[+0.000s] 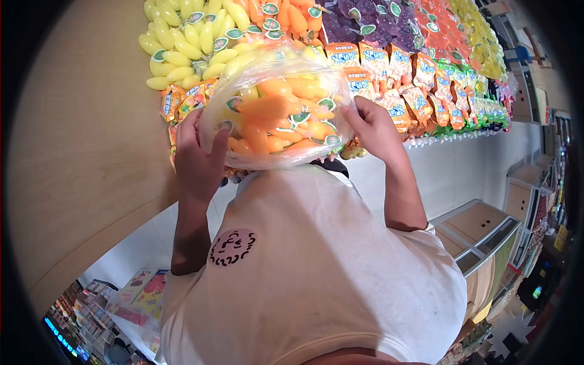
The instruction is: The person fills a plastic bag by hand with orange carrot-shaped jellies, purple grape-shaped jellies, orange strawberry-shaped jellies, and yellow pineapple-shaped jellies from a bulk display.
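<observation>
A bulging clear plastic bag [277, 157] is held in front of my chest. Inside it lie several orange, carrot-like packets [264, 109] with green leaf-shaped labels. My left hand [204, 149] grips the bag's left side, thumb in front and fingers behind. At the opposite side, my right hand [372, 125] pinches the plastic between thumb and fingers. Some of my fingertips are hidden by the bag. Just behind the bag are yellow, elongated packets [176, 59] and pouches with orange printing [398, 112].
A display counter spreads ahead, with purple packets [371, 24], red-orange packets [439, 27] and green pouches [471, 79] in rows. A wooden panel [91, 121] stands to the left. Cabinets [477, 222] are at the right, and a box with printed pictures [143, 295] is at lower left.
</observation>
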{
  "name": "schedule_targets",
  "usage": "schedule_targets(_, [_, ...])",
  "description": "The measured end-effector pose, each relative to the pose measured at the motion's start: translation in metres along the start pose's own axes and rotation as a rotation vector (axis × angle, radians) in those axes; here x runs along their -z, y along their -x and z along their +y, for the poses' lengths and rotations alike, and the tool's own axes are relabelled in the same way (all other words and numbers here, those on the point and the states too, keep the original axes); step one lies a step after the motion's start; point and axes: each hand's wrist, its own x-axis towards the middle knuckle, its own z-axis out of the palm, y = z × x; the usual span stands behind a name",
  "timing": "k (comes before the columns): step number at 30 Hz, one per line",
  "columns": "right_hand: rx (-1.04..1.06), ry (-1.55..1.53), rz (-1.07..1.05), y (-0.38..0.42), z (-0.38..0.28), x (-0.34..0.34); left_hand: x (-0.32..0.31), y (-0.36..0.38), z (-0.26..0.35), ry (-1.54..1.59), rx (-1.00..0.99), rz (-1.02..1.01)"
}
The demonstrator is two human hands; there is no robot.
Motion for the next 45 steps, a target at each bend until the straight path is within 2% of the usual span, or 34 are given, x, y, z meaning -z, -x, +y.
schedule_targets(2, [0.220,-0.679,-0.216,-0.001,0.008,-0.002,0.005,-0.003,0.000,0.277,0.212,-0.208])
schedule_targets(3, [0.199,-0.620,-0.209,0.006,0.005,0.011,-0.009,0.002,-0.007,0.338,0.228,-0.207])
schedule_targets(5, [0.325,-0.836,-0.182,0.007,-0.009,0.014,-0.015,-0.006,-0.024,0.814,0.376,-0.191])
schedule_targets(7, [0.321,-0.935,-0.131,0.003,-0.028,0.013,0.001,-0.017,-0.016,0.916,0.386,-0.184])
schedule_targets(9, [0.354,-1.204,-0.104,-0.006,-0.050,0.025,0.021,-0.036,0.011,1.024,0.398,-0.181])
schedule_targets(11, [0.417,-1.263,-0.112,-0.023,-0.074,0.043,0.031,-0.062,0.047,1.280,0.613,0.140])
schedule_targets(12, [0.477,-1.325,-0.120,-0.028,-0.082,0.047,0.030,-0.066,0.040,1.283,0.610,0.141])
schedule_targets(14, [0.476,-1.313,-0.074,-0.029,-0.090,0.049,0.028,-0.075,0.021,1.420,0.478,0.004])
schedule_targets(15, [0.480,-1.301,-0.030,-0.031,-0.094,0.052,0.027,-0.074,0.022,1.426,0.465,0.004])
schedule_targets(17, [0.492,-1.296,-0.090,-0.030,-0.074,0.047,0.025,-0.061,0.029,1.415,0.467,0.002])
schedule_targets(20, [0.302,-1.325,-0.025,-0.011,-0.059,0.038,0.033,-0.044,0.033,1.447,0.532,-0.028])
schedule_targets(21, [0.302,-1.322,-0.025,-0.005,-0.052,0.036,0.034,-0.039,0.029,1.450,0.532,-0.028])
schedule_targets(23, [0.236,-1.227,0.016,-0.001,-0.022,0.033,0.030,-0.028,0.011,1.476,0.468,-0.154])
schedule_targets(24, [0.242,-1.223,0.015,0.001,-0.013,0.033,0.028,-0.025,0.003,1.480,0.464,-0.149])
schedule_targets(27, [0.277,-1.187,-0.071,0.005,0.002,0.034,0.023,-0.015,-0.006,1.541,0.536,-0.275])
schedule_targets(30, [0.318,-1.050,-0.100,-0.002,0.013,0.042,0.023,-0.012,0.013,1.539,0.430,-0.237])
schedule_targets(32, [0.325,-1.004,-0.133,-0.008,0.008,0.057,0.030,-0.019,0.048,1.409,0.564,-0.003])
schedule_targets(33, [0.335,-0.954,-0.162,-0.013,0.008,0.064,0.028,-0.020,0.043,1.403,0.563,0.005])
schedule_targets(35, [0.388,-0.934,-0.212,-0.031,0.016,0.077,0.026,-0.021,0.017,1.408,0.412,-0.074])
schedule_targets(36, [0.424,-0.915,-0.245,-0.040,0.017,0.083,0.026,-0.024,0.014,1.308,0.360,-0.068])
schedule_targets(37, [0.463,-0.896,-0.277,-0.049,0.019,0.088,0.027,-0.027,0.006,1.301,0.361,-0.058])
schedule_targets(39, [0.440,-0.926,-0.304,-0.064,0.019,0.097,0.027,-0.036,0.000,1.331,0.278,-0.098])
schedule_targets(40, [0.442,-0.847,-0.322,-0.072,0.019,0.102,0.024,-0.041,0.015,1.265,0.371,0.076])
schedule_targets(43, [0.480,-0.803,-0.366,-0.099,0.015,0.104,0.033,-0.060,0.009,1.263,0.294,-0.009])
schedule_targets(45, [0.513,-0.666,-0.380,-0.119,0.011,0.104,0.037,-0.075,0.019,1.271,0.281,-0.011])
